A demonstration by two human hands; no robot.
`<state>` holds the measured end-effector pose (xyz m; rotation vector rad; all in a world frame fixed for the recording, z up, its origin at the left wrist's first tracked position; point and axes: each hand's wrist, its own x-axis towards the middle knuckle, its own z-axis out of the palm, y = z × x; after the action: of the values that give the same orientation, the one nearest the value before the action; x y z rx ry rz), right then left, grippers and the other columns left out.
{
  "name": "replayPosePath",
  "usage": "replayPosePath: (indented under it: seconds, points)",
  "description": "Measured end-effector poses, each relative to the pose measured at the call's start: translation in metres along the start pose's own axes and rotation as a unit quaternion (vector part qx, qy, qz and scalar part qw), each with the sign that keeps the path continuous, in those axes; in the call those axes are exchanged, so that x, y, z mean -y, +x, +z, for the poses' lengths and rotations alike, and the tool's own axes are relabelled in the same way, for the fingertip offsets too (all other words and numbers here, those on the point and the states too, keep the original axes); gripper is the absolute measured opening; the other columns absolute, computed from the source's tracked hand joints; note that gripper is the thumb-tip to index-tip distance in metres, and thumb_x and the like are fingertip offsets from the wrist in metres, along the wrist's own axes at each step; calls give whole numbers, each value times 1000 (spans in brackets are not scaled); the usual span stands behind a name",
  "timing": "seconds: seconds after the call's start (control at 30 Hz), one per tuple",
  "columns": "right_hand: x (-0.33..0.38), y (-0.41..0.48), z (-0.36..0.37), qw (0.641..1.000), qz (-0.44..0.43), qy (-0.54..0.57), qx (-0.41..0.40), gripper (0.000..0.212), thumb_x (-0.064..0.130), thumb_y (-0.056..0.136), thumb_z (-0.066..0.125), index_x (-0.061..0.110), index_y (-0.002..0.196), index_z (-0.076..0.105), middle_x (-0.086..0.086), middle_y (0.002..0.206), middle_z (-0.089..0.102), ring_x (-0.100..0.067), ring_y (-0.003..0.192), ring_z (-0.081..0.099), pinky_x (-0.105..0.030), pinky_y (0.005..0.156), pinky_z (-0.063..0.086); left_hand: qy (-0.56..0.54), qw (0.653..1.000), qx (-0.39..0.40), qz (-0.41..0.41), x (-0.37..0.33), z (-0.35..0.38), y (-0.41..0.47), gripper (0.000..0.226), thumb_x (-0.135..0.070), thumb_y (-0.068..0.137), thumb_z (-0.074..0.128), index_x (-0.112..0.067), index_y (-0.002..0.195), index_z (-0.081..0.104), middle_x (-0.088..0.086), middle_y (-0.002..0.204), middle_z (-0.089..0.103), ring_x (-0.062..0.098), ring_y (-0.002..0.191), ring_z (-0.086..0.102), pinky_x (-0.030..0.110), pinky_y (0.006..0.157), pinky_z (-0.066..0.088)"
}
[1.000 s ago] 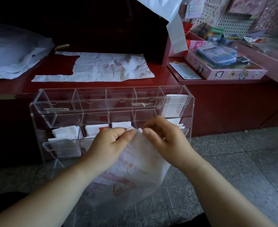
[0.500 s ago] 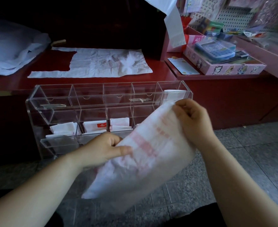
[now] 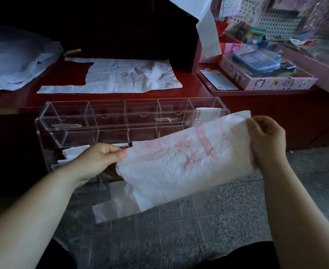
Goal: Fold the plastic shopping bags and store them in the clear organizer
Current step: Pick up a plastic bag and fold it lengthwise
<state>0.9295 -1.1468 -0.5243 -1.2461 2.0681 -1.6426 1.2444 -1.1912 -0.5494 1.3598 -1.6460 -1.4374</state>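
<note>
Left hand (image 3: 99,160) pinches bag (image 3: 188,162) at its left edge, right hand (image 3: 266,138) pinches the right. Bag stretched before clear organizer (image 3: 109,121)

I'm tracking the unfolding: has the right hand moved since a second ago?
Yes. The right hand moved right, from the middle of the clear organizer to past its right end.

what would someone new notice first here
The white plastic bag with red print, stretched at centre between the left hand pinching its left edge and the right hand gripping its right end. Behind it stands the clear organizer, and beyond that a second white bag lies flat on the red counter.
</note>
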Motion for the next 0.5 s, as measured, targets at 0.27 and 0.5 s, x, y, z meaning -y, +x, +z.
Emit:
replayPosePath:
  seconds: [0.27,0.5]
  points:
    - [0,-4,8,999,39,33,-11,10,13,91,50,10,88,59,8,68,51,-1,60,45,-20,59,36,-331,942,17,-53,-2,18,1,46,-42,91,30,-11,105,61,2,95,72,11,84,68,30,74,50]
    - [-2,-7,14,991,112,73,-21,25,15,91,48,23,68,53,5,69,52,-9,64,47,-32,67,39,-137,990,28,-29,20,45,-5,37,12,74,63,-21,92,62,-11,80,71,12,85,65,17,71,53]
